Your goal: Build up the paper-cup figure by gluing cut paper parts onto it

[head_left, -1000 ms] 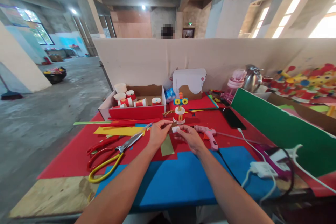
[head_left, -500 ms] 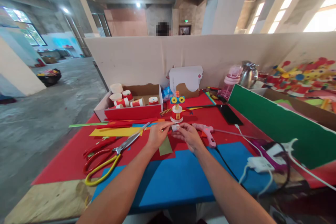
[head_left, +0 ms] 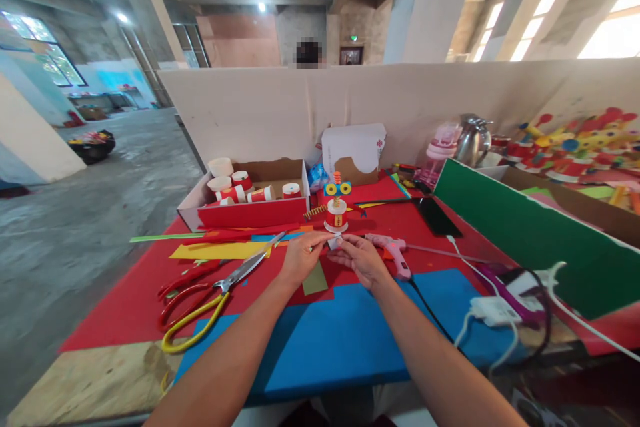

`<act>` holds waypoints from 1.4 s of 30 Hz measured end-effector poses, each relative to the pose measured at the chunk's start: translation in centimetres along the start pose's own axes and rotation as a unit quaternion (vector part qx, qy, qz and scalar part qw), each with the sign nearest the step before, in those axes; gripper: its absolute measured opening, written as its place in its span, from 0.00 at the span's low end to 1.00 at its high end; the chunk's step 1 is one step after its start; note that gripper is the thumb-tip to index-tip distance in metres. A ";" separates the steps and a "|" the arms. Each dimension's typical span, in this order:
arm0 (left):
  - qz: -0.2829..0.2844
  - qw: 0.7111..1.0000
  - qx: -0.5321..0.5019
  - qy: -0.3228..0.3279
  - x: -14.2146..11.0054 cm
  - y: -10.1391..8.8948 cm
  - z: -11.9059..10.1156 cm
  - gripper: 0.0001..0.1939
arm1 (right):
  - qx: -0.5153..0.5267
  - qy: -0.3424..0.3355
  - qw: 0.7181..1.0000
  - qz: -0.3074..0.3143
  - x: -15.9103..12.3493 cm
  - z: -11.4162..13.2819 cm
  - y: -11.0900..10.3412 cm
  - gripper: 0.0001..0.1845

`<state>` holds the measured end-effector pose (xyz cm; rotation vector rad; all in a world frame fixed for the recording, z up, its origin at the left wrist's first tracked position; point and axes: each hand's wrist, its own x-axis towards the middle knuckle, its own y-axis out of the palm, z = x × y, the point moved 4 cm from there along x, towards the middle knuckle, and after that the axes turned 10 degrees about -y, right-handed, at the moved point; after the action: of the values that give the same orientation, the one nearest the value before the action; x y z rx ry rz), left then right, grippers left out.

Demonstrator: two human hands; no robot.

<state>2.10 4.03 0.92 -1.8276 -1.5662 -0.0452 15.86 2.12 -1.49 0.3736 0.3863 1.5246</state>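
Note:
Between the fingertips of my left hand and my right hand is a small white piece, perhaps paper or card; its far side is hidden by the fingers. Both hands are closed in a pinch on it. Just beyond stands a paper-cup figure with a spring neck, yellow ring eyes on a blue strip and an orange coil on top. A pink glue gun lies right of my right hand. Under the hands is an olive paper piece. Scissors with red and yellow handles lie to the left.
An open box of paper cups stands at the back left. A black phone is on a white cable at the right, near a green-sided box. Yellow paper strips lie left. A white partition rises behind; a person's head shows above it.
The view has shifted slightly, so the table sits a little further left and up. The white piece has tilted between my fingers, and my right fingers have closed further over it.

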 end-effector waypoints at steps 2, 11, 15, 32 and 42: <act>0.003 1.000 -0.002 -0.003 0.0 0.1 0.0 0.15 | -0.002 0.002 1.000 -0.006 0.1 -0.1 -0.1 0.17; 0.027 0.997 0.042 0.056 -0.1 0.2 -0.1 0.19 | 0.007 -0.008 1.000 0.005 0.0 0.1 -0.3 0.16; 0.043 0.993 0.071 0.084 -0.1 0.2 -0.4 0.19 | 0.013 -0.004 1.000 0.013 -0.1 0.6 -0.2 0.15; -0.052 0.951 -0.194 -0.236 0.4 -0.8 0.5 0.12 | -0.084 -0.138 0.983 -0.084 0.7 0.6 -0.9 0.18; 0.010 0.893 -0.312 -0.323 -0.2 1.1 0.2 0.17 | -0.196 -0.217 0.955 -0.056 0.4 0.9 -0.1 0.09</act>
<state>2.96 3.99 0.10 -2.5364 -2.1638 0.0927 16.39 2.52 -0.74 0.3522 -0.2364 1.3243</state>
